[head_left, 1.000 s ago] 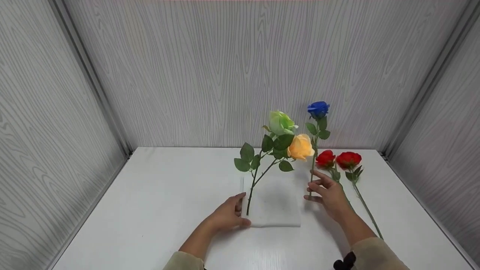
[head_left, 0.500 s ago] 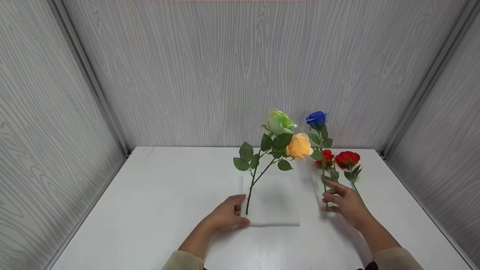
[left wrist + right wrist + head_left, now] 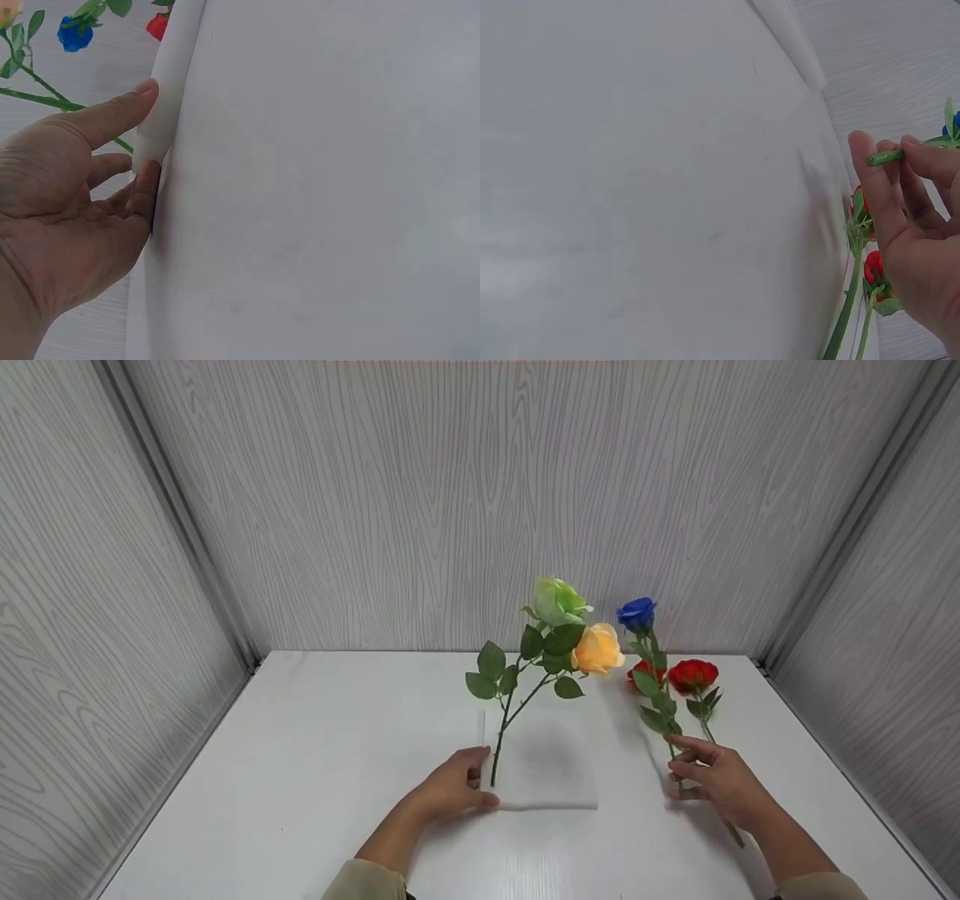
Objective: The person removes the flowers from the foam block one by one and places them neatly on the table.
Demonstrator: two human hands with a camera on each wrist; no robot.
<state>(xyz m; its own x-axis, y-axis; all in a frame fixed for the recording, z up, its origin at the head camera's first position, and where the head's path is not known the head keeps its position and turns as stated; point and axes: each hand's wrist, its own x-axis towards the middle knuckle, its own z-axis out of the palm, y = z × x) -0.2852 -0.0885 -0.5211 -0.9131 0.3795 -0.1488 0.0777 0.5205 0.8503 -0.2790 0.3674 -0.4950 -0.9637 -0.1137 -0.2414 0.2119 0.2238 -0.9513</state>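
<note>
In the head view, a pale green rose and a yellow-orange rose lie with crossed stems over a white sheet. My left hand holds the sheet's left side near its front corner; the left wrist view shows thumb and fingers on its rolled edge. To the right, my right hand pinches a blue rose low on its stem, bloom pointing away. The cut stem end sticks out between thumb and fingers in the right wrist view.
Two red roses lie on the white table at right: one red rose beside the blue rose's stem, the other red rose partly behind its leaves. Grey wood-grain panels stand at the back and both sides.
My right hand has moved right and toward me with the blue rose. Its bloom is lower, and its leaves now overlap one red rose. My left hand stays at the sheet.
</note>
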